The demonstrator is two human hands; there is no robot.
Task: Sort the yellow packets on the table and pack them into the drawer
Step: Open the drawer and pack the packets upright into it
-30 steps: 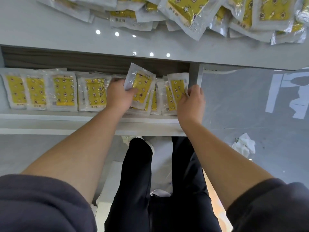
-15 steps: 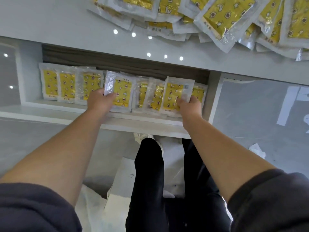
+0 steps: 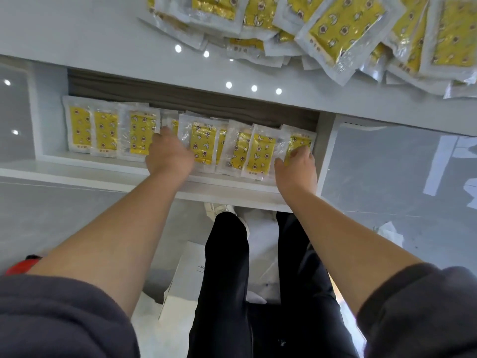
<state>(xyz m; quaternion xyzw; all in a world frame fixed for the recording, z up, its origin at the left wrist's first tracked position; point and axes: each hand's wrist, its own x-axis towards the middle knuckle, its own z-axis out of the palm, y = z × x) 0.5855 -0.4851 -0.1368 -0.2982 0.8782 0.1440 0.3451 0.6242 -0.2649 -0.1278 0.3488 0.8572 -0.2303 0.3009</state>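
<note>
head view, left hand (image 3: 169, 155) fingers spread flat on packets (image 3: 204, 146) mid-drawer (image 3: 154, 177); right hand (image 3: 296, 164) fingers apart, pressing the far-right packet (image 3: 300, 140) beside the drawer's right wall; table pile (image 3: 335, 34) beyond

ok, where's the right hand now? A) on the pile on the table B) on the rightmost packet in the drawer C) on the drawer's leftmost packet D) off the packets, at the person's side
B: the right hand rests on the rightmost packet in the drawer, while the pile on the table lies untouched.
</note>
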